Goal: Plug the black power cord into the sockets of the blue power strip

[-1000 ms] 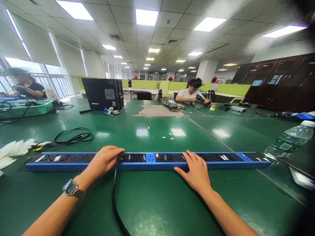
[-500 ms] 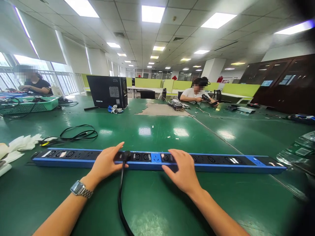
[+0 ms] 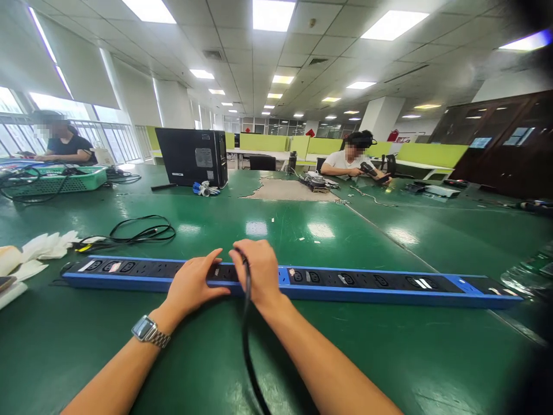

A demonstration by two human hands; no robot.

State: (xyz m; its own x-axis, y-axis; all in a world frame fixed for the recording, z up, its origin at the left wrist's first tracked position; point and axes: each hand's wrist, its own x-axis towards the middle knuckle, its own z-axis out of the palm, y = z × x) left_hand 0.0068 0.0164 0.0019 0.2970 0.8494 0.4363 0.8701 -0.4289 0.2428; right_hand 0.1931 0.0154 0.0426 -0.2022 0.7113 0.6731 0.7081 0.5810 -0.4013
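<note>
A long blue-and-black power strip (image 3: 332,295) lies crosswise on the green table, its rows of sockets facing up. Across its left-middle part, my left hand (image 3: 190,282) has the thumb on the front edge and the fingers over the far side, gripping it. My right hand (image 3: 258,270) is closed round the plug end of a thick black power cord (image 3: 247,340), just above the strip. The plug itself is mostly hidden by my fingers. From there the cord hangs down toward the table's near edge. A watch (image 3: 149,330) is on my left wrist.
A coiled black cable (image 3: 144,230) and white crumpled tissues (image 3: 49,248) lie at left. Farther back stand a green basket (image 3: 82,180) and a black computer case (image 3: 190,158). A plastic bottle (image 3: 533,271) lies at right. Two other people sit across the table.
My right hand has moved left from the strip's middle to the plug and closed on it. The cord's upper end has shifted right and up. My left hand stays on the strip.
</note>
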